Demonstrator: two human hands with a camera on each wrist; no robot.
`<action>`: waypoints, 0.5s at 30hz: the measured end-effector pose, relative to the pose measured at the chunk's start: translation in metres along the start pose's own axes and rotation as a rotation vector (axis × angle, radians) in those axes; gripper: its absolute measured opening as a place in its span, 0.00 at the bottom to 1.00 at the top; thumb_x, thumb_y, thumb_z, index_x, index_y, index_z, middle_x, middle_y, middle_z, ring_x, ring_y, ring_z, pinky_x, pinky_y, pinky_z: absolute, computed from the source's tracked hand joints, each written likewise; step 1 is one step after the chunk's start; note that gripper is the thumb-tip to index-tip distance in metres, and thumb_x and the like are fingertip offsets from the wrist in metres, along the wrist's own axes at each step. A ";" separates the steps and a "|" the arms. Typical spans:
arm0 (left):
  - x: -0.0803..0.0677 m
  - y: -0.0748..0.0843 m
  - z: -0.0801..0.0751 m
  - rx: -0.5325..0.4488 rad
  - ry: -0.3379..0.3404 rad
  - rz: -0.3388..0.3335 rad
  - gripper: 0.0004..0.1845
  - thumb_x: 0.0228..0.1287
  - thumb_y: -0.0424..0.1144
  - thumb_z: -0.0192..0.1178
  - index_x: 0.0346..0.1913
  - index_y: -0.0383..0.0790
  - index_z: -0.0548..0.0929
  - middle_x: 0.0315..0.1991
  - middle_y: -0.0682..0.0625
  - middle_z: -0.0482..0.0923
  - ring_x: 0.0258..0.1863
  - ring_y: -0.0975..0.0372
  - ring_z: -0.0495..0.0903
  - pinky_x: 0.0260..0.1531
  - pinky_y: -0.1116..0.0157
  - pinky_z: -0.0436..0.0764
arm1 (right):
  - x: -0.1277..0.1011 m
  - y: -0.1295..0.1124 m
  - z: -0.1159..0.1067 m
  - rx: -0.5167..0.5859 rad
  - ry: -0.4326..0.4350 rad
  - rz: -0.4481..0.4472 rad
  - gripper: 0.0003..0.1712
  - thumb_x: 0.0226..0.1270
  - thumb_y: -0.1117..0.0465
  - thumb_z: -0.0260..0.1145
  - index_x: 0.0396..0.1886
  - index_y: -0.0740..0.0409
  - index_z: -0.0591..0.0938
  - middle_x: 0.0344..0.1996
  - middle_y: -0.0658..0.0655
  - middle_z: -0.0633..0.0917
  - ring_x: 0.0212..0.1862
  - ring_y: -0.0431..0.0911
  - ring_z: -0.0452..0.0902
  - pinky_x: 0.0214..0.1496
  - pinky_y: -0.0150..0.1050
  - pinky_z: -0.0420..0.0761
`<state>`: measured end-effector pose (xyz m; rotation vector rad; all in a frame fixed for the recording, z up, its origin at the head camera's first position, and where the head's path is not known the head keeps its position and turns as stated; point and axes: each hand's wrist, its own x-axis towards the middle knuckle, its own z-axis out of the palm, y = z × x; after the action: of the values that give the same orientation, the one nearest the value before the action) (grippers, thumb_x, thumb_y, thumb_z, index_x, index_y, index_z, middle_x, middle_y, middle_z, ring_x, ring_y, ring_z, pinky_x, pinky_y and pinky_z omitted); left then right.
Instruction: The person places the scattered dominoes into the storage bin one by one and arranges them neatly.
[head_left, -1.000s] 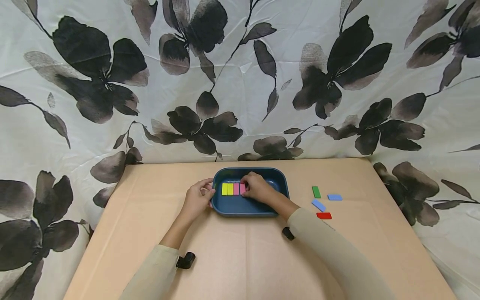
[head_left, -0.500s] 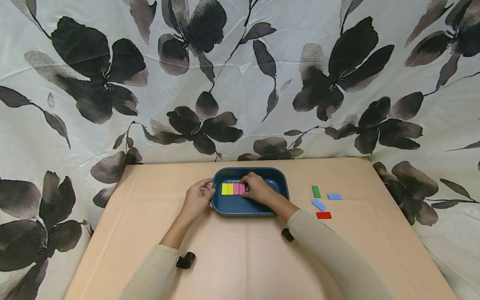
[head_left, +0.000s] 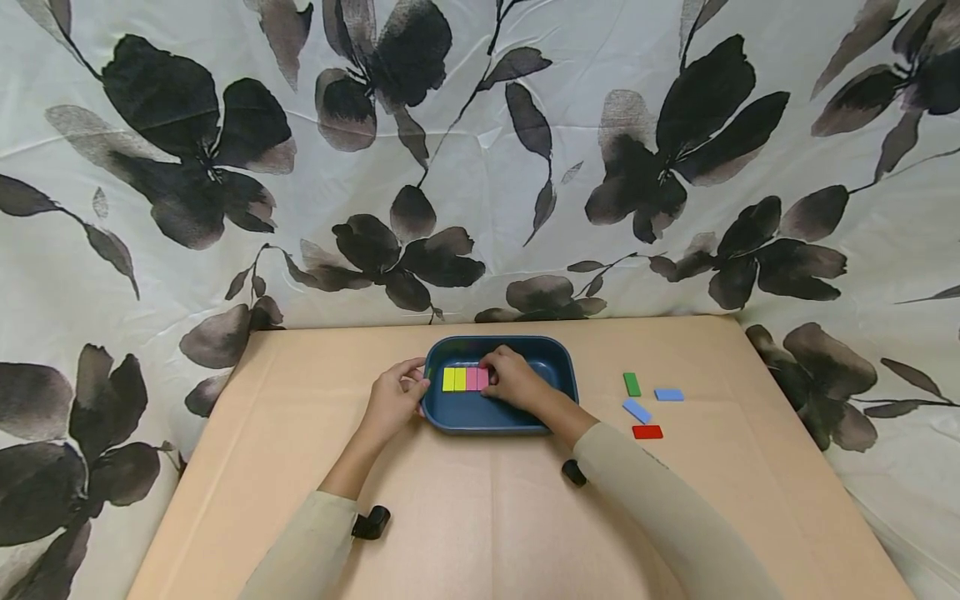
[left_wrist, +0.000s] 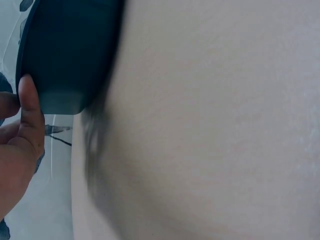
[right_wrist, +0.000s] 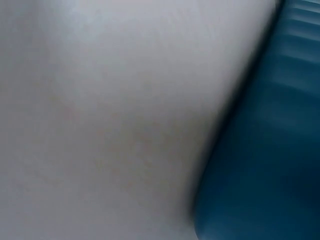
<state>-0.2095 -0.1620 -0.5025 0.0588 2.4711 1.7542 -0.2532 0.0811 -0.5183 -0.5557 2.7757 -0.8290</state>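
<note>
Your work sits on a tan cardboard-covered table (head_left: pixel 480 517), backed by a white cloth with large black flowers (head_left: pixel 480 150). Near the table's far middle lies a dark blue rounded-rectangle plastic tray (head_left: pixel 558 367), and both of your hands meet at it. Your left hand (head_left: pixel 395 398) is at the tray's left end, fingers curled with the thumb pressed against the rim; the left wrist view shows that thumb (left_wrist: pixel 30 117) flat on the tray's outer wall (left_wrist: pixel 70 55). Your right hand (head_left: pixel 514 379) reaches into the tray from the near right, its curled fingertips resting on the right end of a row of small flat rectangular tiles (head_left: pixel 465 378) lying side by side on the tray floor: two yellow ones at the left, then pink ones under your fingers. Whether you pinch the last pink tile or only press on it cannot be told. The right wrist view shows only a blur of table and tray. Well to the right of the tray, four loose tiles lie on the table: a green tile (head_left: pixel 632 384), a light blue tile (head_left: pixel 668 394), a second light blue tile (head_left: pixel 637 410) set aslant, and a red tile (head_left: pixel 647 432).
</note>
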 end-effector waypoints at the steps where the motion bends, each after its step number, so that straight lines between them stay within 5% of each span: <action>1: 0.000 0.000 0.000 0.001 0.000 -0.001 0.21 0.72 0.28 0.61 0.66 0.32 0.78 0.43 0.39 0.77 0.20 0.60 0.80 0.22 0.57 0.88 | 0.000 0.000 0.000 0.003 -0.004 0.004 0.26 0.60 0.60 0.80 0.56 0.62 0.84 0.45 0.57 0.77 0.38 0.43 0.74 0.42 0.33 0.81; 15: 0.001 -0.001 0.001 0.000 0.005 0.007 0.22 0.72 0.27 0.61 0.66 0.31 0.78 0.42 0.39 0.78 0.18 0.62 0.79 0.22 0.56 0.88 | -0.012 -0.002 -0.026 0.041 -0.005 -0.003 0.29 0.62 0.62 0.78 0.62 0.62 0.81 0.47 0.61 0.80 0.37 0.41 0.76 0.42 0.32 0.84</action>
<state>-0.2102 -0.1618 -0.5037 0.0635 2.4772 1.7592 -0.2488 0.0976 -0.4948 -0.5536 2.7473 -0.8823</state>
